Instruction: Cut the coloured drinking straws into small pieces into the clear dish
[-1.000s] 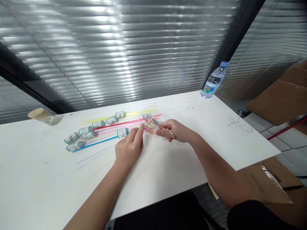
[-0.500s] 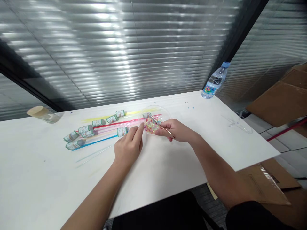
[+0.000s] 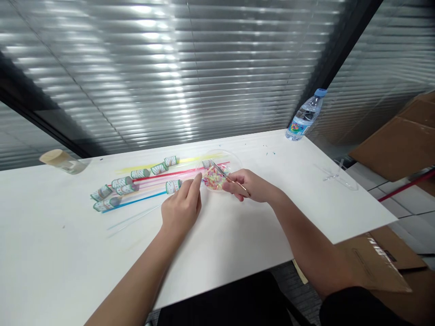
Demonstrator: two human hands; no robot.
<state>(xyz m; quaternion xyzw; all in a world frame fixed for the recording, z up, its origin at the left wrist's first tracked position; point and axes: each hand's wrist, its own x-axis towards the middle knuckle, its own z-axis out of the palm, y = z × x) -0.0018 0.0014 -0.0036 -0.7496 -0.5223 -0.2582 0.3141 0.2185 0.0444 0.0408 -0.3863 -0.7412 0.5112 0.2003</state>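
Note:
My left hand point(image 3: 181, 206) is closed on a thin blue straw point(image 3: 136, 200). Its long end runs out to the left, and a small blue tip shows at my fingertips. A clear round dish point(image 3: 234, 157) stands just beyond both hands, with small multicoloured cut bits point(image 3: 213, 179) in it. In my right hand point(image 3: 249, 184) is a pair of scissors point(image 3: 220, 169), its blades over the dish, pointing away and left. Whether the blades are apart is hard to make out. Red, pink and yellow straws point(image 3: 159, 174) lie left of the dish, among several small printed rolls point(image 3: 140, 174).
A water bottle point(image 3: 304, 118) stands at the table's back right corner. Toward the back left is a clear jar with a beige lid point(image 3: 64, 161). Clear plastic strips point(image 3: 335, 175) lie near the right edge. Cardboard boxes point(image 3: 401, 136) are beyond the table.
A pale yellowish tip that showed at my left fingertips is gone, and a blue tip shows there. The scissors and right hand have shifted slightly right.

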